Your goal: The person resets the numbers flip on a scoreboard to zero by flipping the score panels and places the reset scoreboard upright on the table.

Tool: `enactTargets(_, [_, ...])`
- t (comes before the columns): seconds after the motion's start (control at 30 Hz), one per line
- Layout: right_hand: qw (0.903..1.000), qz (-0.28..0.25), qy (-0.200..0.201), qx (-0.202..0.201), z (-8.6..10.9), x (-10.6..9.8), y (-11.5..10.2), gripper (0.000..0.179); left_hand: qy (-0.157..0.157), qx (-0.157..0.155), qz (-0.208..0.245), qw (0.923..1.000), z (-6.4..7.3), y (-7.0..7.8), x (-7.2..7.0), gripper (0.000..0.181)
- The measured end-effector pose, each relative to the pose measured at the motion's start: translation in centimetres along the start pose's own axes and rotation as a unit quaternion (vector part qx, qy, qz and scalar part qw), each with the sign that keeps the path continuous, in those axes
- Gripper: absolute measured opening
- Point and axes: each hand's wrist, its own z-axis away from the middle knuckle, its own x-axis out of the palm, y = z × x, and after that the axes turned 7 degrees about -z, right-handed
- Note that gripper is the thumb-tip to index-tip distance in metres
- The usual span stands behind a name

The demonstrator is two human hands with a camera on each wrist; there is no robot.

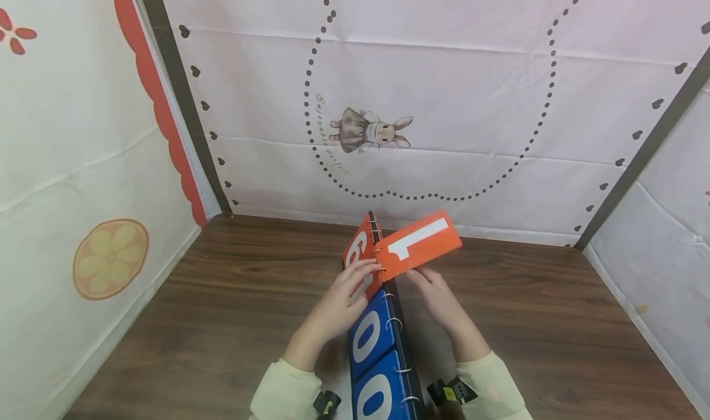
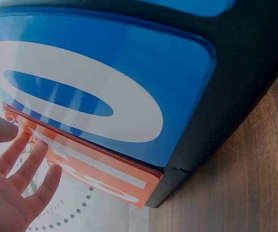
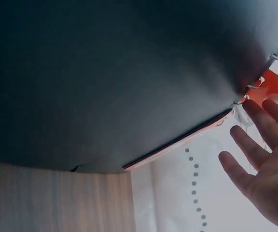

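Observation:
A tabletop flip scoreboard stands on the table, with blue number cards (image 1: pixel 357 361) reading 0 nearer me and orange cards (image 2: pixel 151 181) at its far end. One orange card (image 1: pixel 424 250) with a white 1 is turned over the ring-bound top edge and sticks out to the right. My left hand (image 1: pixel 338 303) rests its fingers on the orange cards near the rings, fingers extended. On the other side, my right hand (image 1: pixel 440 303) has its fingertips at the lower edge of the turned card. Its fingers look spread beside the black back (image 3: pixel 119 87) in the right wrist view.
The wooden table (image 1: pixel 261 284) extends on both sides of the scoreboard. A pale printed cloth (image 1: pixel 460 111) with a rabbit drawing hangs behind, and more cloth borders the left and right. Metal rings (image 3: pixel 257 84) run along the top edge.

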Motion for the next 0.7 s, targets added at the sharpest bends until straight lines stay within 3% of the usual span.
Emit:
enactTargets(0.13, [0.9994, 0.024, -0.018, -0.019, -0.4, 0.5, -0.2, 0.047, 0.0, -0.003, 0.006, 1.0, 0.0, 0.0, 0.0, 0.051])
enactTargets(0.37, [0.9981, 0.059, -0.01, -0.013, -0.6, 1.0, -0.5, 0.046, -0.003, -0.005, 0.013, 0.9999, 0.1, -0.1, 0.1, 0.054])
enactTargets(0.6, [0.9927, 0.077, -0.037, -0.085, -0.8, 1.5, -0.6, 0.032, -0.009, 0.001, 0.011, 0.9999, 0.1, -0.3, 0.0, 0.061])
enactTargets(0.7, [0.9884, 0.09, -0.052, -0.111, -0.6, 1.9, -1.9, 0.028, -0.006, 0.009, 0.021, 0.9997, 0.2, -0.3, 0.0, 0.064])
